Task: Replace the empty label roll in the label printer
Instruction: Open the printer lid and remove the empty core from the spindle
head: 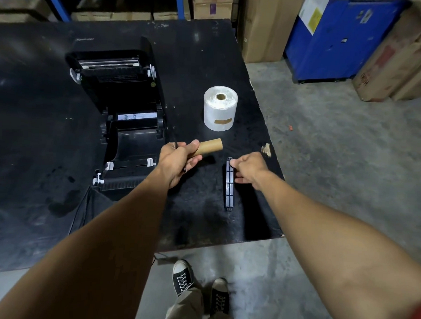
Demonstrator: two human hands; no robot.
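The black label printer (125, 123) stands on the dark table (38, 129) with its lid swung open and its roll bay empty. My left hand (174, 161) grips the empty brown cardboard core (211, 147) just right of the printer. My right hand (248, 169) pinches the top end of the dark plastic spindle (228, 188), which lies lengthwise on the table. A full white label roll (220, 108) stands upright on its end behind both hands, sealed with a strip of brown tape.
The table's right edge runs close to the spindle and the front edge is near my feet (200, 285). Cardboard boxes (264, 27) and a blue cabinet (340, 37) stand on the concrete floor to the right. A cable (78, 214) leaves the printer's front left.
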